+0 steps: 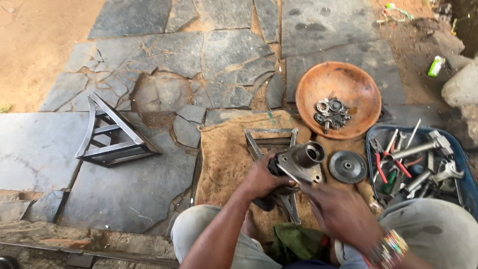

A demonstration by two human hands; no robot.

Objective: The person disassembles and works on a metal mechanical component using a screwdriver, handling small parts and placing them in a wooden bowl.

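Note:
A grey metal housing (pixel 301 162) with a round tube end and a flat flange sits on a metal frame (pixel 269 140) over brown sacking (pixel 226 154). My left hand (pixel 263 178) grips the housing's dark left end. My right hand (pixel 338 209), with a beaded bracelet at the wrist, reaches up under the flange and touches it. A round metal disc (pixel 347 167) lies just right of the housing.
An orange bowl (pixel 348 79) holds several bearings and rings (pixel 331 112). A blue tray (pixel 468 184) at the right holds spanners and red-handled pliers (pixel 381 167). A triangular metal stand (pixel 110 133) lies on stone slabs at the left. A green cloth (pixel 294 243) lies between my knees.

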